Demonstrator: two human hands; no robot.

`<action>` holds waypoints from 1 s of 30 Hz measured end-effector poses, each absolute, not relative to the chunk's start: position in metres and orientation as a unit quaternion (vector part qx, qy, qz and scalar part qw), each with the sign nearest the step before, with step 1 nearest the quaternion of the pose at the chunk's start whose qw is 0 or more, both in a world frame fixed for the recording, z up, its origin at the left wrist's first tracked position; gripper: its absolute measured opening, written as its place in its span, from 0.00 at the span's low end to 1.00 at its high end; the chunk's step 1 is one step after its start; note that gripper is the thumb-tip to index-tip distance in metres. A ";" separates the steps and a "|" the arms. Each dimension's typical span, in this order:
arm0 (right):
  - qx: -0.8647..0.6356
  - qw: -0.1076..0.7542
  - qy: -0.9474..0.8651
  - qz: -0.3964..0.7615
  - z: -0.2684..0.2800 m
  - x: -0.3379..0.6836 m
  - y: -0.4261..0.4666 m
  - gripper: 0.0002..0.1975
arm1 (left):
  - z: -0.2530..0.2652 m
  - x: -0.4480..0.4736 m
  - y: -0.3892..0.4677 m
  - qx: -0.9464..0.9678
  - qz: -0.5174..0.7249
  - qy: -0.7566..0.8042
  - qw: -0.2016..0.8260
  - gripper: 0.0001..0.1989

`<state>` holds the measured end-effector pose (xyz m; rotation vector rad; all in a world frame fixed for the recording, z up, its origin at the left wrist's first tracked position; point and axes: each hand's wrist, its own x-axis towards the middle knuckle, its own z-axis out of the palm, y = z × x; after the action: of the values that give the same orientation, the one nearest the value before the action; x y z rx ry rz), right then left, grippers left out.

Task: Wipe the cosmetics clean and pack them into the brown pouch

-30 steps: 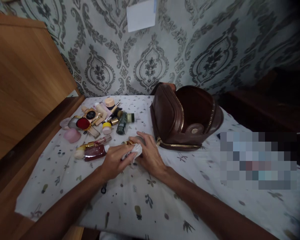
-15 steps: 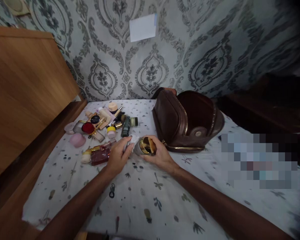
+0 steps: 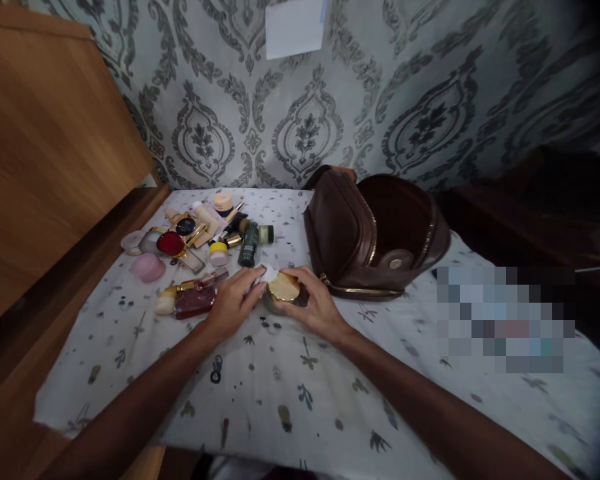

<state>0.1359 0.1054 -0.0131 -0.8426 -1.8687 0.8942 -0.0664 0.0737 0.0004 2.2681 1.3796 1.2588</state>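
I pinch crumpled white tissue point(image 3: 267, 273) in the inward-angled left hand point(image 3: 233, 300); the right hand point(image 3: 319, 307) curls fingers around a round gold-lidded jar point(image 3: 284, 287).

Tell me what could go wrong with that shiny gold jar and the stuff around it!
The gold-lidded jar looks smooth, so it might slip if the right hand loosens its hold. The red bottle lies right by the left hand, which holds a white wipe, so an elbow or wrist swing could nudge it. The brown bag gapes open close by the right hand, so it might get bumped too.
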 end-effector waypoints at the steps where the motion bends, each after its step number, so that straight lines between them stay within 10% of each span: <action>1: -0.341 0.443 -0.737 0.379 -0.014 0.136 0.105 0.22 | 0.001 -0.066 0.073 0.769 0.430 0.463 0.098 0.13; 30: -0.350 0.436 -0.673 0.485 -0.020 0.143 0.117 0.28 | 0.015 -0.055 0.048 0.894 0.231 0.364 -0.118 0.14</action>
<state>0.1433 0.1166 -0.0205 -0.8705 -1.6732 1.2058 -0.0546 0.0483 0.0150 3.0426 1.2401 0.7871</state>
